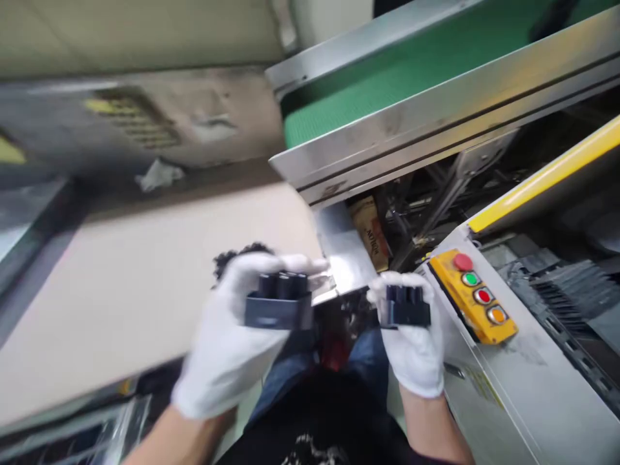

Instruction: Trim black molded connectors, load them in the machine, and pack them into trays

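Below the green belt [387, 84], the left hand [232, 336] and right hand [416, 336] each hold a black part [278, 303]; next, I think, both go up onto it.

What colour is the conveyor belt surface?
Green, on the conveyor belt, clearest in the head view.

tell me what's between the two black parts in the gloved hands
Head view: between the left black part and the right black part shows a shiny metal plate, with blurred dark and red shapes below.

Pale beige worktop [135, 271] at left, blurred, crumpled white scrap [159, 174] at its far edge, green conveyor belt [387, 84] on a steel frame beyond
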`<state>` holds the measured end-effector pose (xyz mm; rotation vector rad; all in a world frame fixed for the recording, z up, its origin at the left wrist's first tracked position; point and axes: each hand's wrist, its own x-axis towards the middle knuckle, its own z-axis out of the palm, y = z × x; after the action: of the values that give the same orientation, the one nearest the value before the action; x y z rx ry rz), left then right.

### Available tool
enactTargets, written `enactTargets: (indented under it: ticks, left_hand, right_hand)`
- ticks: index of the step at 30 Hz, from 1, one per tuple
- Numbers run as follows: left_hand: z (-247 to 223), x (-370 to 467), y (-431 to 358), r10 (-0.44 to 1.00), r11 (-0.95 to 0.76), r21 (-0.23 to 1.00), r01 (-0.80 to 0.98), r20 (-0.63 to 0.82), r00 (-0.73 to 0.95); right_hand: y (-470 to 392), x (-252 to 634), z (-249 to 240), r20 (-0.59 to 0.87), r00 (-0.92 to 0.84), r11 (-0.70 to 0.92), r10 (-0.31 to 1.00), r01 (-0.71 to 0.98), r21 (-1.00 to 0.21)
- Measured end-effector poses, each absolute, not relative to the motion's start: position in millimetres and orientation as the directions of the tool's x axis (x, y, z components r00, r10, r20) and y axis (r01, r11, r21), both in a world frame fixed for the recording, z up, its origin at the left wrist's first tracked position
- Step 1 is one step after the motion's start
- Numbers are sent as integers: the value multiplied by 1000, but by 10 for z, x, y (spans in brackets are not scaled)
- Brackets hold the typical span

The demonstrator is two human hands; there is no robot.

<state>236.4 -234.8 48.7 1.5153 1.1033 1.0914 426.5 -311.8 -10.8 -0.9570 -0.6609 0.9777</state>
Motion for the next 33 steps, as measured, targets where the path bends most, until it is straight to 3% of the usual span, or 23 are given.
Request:
enactTargets:
  ticks: [3, 8, 15, 17, 21, 23, 28, 33]
  left_hand:
    - [76, 2097, -3026, 994, -19, 980, -196, 40, 101]
    - [-196, 1680, -3465, 997, 69, 986, -153, -71, -7]
    - [-318, 1206, -3688, 998, -28, 955, -297, 9, -65]
    - [-297, 1139, -3665, 990, -101, 974, -201, 78, -119]
    - [-245, 1077, -3532, 941, -265, 947, 180, 295, -168]
    - [-261, 1063, -3461, 934, -285, 926, 247, 326, -145]
    - [-418, 988, -3370, 982, -151, 982, 115, 162, -95]
    - [-560, 823, -3353, 970, 198, 948, -247, -154, 189]
  right_hand:
    - [-3103, 3724, -104, 125, 247, 200, 961, -311, -929]
    - [-3384, 3109, -293, 138, 55, 145, 989, -175, -974]
    - [-3549, 2583, -396, 172, 8, 172, 985, -108, -979]
    - [-3558, 2448, -368, 217, 42, 217, 975, 5, -976]
    - [-3519, 2238, -320, 365, 54, 327, 930, 338, -882]
    - [-3475, 2192, -322, 373, 33, 325, 927, 426, -844]
    - [-3417, 2225, -390, 261, -50, 252, 964, 483, -839]
    - [-3477, 2309, -542, 266, -161, 311, 950, 455, -834]
